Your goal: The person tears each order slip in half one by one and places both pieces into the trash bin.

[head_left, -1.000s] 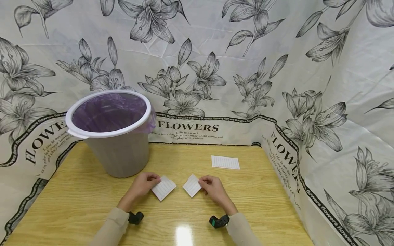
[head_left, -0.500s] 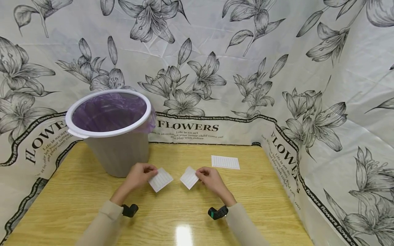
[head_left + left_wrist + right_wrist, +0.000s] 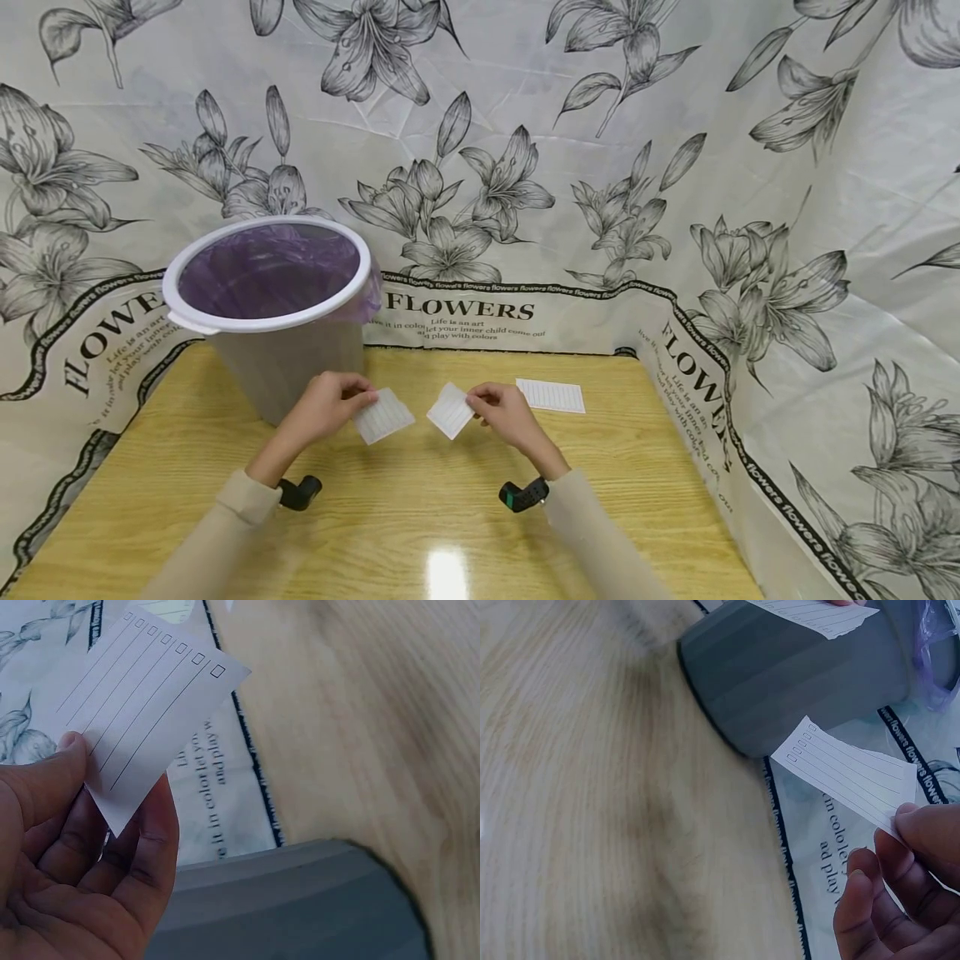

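Note:
My left hand (image 3: 327,407) pinches a torn piece of lined white paper (image 3: 382,416) between thumb and fingers, just in front of the bin. Small printed boxes run along one edge of that piece (image 3: 150,697) in the left wrist view. A second torn paper piece (image 3: 450,411), also lined with small boxes, is pinched by its corner in my right hand (image 3: 507,411). Its ragged edge shows in the right wrist view, where the other fingers (image 3: 855,889) curl below the paper (image 3: 847,769). A gap separates the two pieces.
A grey trash bin (image 3: 300,367) with a white rim and purple liner (image 3: 270,267) stands at the back left of the wooden table (image 3: 420,500). An untorn lined slip (image 3: 551,396) lies at the back right. Flower-printed cloth (image 3: 465,250) hangs behind and beside the table.
Both hands have moved away from the body and to the left, each carrying its paper piece closer to the bin. The slip on the table stays put.

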### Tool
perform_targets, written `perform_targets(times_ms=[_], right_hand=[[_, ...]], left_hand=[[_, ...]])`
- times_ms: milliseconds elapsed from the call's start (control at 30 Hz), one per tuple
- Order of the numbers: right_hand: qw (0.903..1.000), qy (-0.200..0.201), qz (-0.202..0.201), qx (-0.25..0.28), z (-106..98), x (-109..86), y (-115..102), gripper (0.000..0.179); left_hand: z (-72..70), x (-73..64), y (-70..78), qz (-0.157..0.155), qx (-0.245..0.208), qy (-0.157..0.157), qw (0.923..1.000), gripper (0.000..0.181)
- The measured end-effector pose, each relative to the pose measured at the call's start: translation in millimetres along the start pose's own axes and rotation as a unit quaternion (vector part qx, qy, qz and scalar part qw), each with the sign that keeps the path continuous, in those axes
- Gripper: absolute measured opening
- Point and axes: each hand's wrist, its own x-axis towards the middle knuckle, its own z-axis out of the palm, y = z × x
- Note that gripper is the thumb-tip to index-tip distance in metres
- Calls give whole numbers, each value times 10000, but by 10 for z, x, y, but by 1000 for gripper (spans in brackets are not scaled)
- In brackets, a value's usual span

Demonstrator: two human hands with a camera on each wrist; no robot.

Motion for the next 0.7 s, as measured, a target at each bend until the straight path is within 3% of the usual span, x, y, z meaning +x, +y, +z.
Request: perform_targets(times_ms=[433, 700], right_hand=[[9995, -48, -320, -67, -22, 221, -402, 19], [9971, -93, -753, -93, -21, 362, -696, 18]], left_hand=[[-364, 35, 321, 649, 241, 225, 9973, 11], [-599, 39, 538, 879, 559, 336, 9940, 8]])
